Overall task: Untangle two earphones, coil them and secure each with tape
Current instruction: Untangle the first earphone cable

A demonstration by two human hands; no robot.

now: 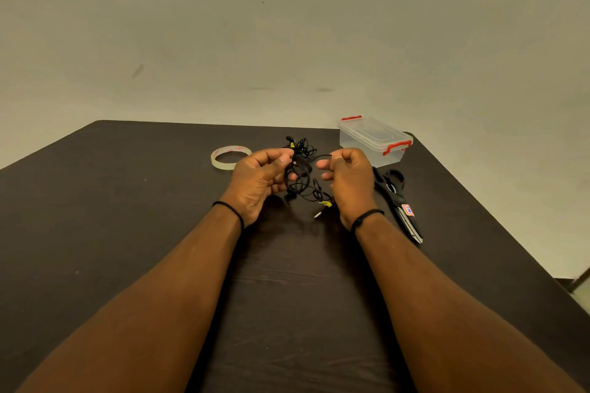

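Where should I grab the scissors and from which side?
Probably by the black handle loops, coming from the far end near the plastic box. The scissors lie flat on the table right of the right hand, blades pointing toward you.

A dark brown table [127, 233] fills the near part of the scene. On its far right sits a clear plastic box [373, 140] with red clips and its lid on. Near it, a bit closer, lie black scissors [397, 201]. Behind is a plain wall [287, 25].
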